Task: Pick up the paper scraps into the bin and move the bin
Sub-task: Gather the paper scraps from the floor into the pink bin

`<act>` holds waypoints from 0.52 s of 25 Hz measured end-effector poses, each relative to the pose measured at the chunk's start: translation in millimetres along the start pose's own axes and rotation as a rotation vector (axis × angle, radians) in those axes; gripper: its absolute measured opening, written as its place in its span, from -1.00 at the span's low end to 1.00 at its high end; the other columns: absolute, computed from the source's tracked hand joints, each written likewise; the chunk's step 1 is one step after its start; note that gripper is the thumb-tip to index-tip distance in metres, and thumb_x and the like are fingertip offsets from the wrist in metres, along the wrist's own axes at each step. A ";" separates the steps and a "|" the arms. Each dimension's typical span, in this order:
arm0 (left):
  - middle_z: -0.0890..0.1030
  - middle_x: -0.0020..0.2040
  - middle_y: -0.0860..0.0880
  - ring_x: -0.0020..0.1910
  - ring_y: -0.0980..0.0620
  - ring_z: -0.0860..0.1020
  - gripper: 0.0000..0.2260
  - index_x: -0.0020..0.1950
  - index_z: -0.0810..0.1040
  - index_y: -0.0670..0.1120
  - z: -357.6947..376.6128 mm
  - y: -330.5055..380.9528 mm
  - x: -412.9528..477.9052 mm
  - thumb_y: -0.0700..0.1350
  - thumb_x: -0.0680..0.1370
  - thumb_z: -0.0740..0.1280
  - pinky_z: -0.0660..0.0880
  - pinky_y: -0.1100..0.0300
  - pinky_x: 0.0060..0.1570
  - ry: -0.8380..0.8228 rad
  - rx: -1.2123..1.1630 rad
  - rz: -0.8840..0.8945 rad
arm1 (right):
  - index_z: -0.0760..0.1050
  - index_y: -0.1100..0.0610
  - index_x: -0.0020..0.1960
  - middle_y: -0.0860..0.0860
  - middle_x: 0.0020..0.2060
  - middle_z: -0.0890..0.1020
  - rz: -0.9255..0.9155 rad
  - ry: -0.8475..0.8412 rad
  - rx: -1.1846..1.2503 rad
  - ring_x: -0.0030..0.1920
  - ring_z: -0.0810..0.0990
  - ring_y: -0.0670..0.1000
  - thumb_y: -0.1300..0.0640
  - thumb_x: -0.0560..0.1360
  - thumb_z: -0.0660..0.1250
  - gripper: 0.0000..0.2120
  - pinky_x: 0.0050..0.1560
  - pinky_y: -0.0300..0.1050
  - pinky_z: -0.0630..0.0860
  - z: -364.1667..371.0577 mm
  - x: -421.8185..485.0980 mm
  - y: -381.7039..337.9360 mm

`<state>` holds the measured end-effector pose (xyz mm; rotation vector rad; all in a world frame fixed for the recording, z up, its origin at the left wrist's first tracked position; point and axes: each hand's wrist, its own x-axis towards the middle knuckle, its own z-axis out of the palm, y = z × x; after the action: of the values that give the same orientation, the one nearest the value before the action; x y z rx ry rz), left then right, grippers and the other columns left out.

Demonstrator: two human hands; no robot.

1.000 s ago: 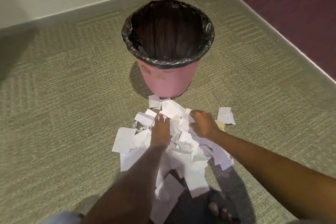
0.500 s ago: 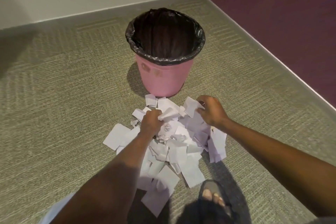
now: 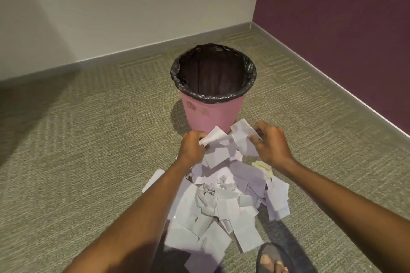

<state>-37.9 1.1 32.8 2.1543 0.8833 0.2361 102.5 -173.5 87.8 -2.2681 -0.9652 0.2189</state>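
The left hand (image 3: pixel 192 146) is closed around some white paper scraps and holds them above the carpet (image 3: pixel 77 162), just in front of the bin. Between the two hands hangs a raised bunch of scraps (image 3: pixel 224 146), and both hands grip it from the sides. The right hand (image 3: pixel 271 146) is also closed on paper, with one piece standing up above its fingers (image 3: pixel 258 131).

The pink bin (image 3: pixel 213 115) stands upright on the carpet near the corner of the room, just beyond the hands. A black liner (image 3: pixel 213 97) is folded over its rim. Inside I see only the dark liner; no paper shows there, though the bottom is not visible.

Below the hands, most of the paper still lies on the floor as a loose pile (image 3: pixel 221 206), reaching down toward a foot in a sandal (image 3: pixel 274 259) at the lower edge. One yellowish crumpled piece (image 3: pixel 263 167) lies at the right side of the pile, under the right wrist.

In my judgement the task is at an early stage. One handful is lifted but not yet over the bin opening. Probably several more handfuls will be needed for the pile. Moving the bin is not started, because no hand touches it.
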 end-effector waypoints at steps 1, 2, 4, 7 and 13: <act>0.45 -0.46 0.02 -0.43 0.05 0.38 -0.70 -0.45 0.45 -0.09 -6.7 1.7 1.4 -0.33 0.40 0.45 0.23 0.38 -0.58 -0.001 -0.004 0.003 | 0.51 0.12 -0.16 -0.03 -0.30 0.60 -0.003 0.013 0.033 -0.27 0.57 0.01 0.23 0.51 0.41 -0.89 -0.31 -0.10 0.46 -4.1 2.5 -4.2; 0.50 -0.44 -0.02 -0.42 0.05 0.41 -0.76 -0.42 0.52 -0.12 -13.0 3.3 2.9 -0.32 0.39 0.46 0.29 0.31 -0.54 0.005 -0.004 0.002 | 0.52 0.12 -0.17 -0.01 -0.27 0.63 -0.001 0.016 0.061 -0.24 0.60 0.03 0.22 0.50 0.42 -0.89 -0.29 -0.09 0.50 -7.6 5.4 -7.4; 0.58 -0.40 -0.06 -0.42 0.07 0.44 -0.86 -0.34 0.63 -0.15 -25.2 7.2 4.9 -0.33 0.38 0.46 0.35 0.28 -0.50 0.037 -0.025 -0.010 | 0.53 0.13 -0.20 0.03 -0.27 0.66 0.002 0.004 0.082 -0.23 0.63 0.07 0.20 0.47 0.46 -0.87 -0.29 -0.07 0.53 -13.8 13.9 -14.1; 0.66 -0.35 -0.12 -0.44 0.10 0.47 -0.92 -0.20 0.72 -0.16 -33.9 10.8 0.9 -0.31 0.38 0.49 0.40 0.29 -0.48 0.082 -0.096 -0.025 | 0.55 0.17 -0.19 0.06 -0.26 0.66 0.005 -0.004 0.087 -0.22 0.63 0.11 0.18 0.46 0.47 -0.87 -0.37 -0.13 0.46 -21.0 28.1 -29.6; 0.71 -0.26 -0.14 -0.36 0.09 0.51 -0.91 -0.15 0.73 -0.16 -30.5 2.3 -11.7 -0.29 0.37 0.51 0.43 0.16 -0.39 0.060 -0.126 -0.050 | 0.58 0.22 -0.04 0.05 -0.11 0.69 -0.049 0.113 0.281 -0.10 0.67 0.08 0.20 0.50 0.42 -0.91 -0.14 0.06 0.64 -45.6 82.8 -87.1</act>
<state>-58.5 10.5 56.5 2.0152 0.9300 0.3243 128.4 -94.4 185.8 -1.9769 -0.8718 0.1905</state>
